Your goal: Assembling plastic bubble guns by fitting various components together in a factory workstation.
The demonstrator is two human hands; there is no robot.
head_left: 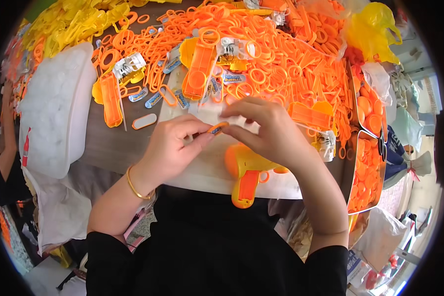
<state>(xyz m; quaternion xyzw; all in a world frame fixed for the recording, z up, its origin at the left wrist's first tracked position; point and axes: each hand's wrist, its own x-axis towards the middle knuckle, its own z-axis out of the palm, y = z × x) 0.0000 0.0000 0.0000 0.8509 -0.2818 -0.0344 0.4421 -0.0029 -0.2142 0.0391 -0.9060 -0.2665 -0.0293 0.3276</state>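
Between the thumb and fingers of my left hand [175, 143] is a small orange oval frame [217, 128] with a blue sticker in it. My right hand [269, 126] is close on its other side, thumb near the frame's end, fingers apart and slightly blurred. Under my right hand lies a yellow-orange toy bubble gun [237, 170], its orange handle toward me. Just left of my hands rests another orange oval frame [144, 121] with a pale inside. Blue oval stickers [154, 100] are scattered beyond my left hand.
Orange rings and loops [291, 69] heap across the far table. Half-assembled toy guns [200, 71] with white mechanisms stand among them. A white tub [56, 108] is at left, yellow parts [79, 19] behind it. Boxes of orange discs [365, 170] line the right edge, below a yellow bag [375, 32].
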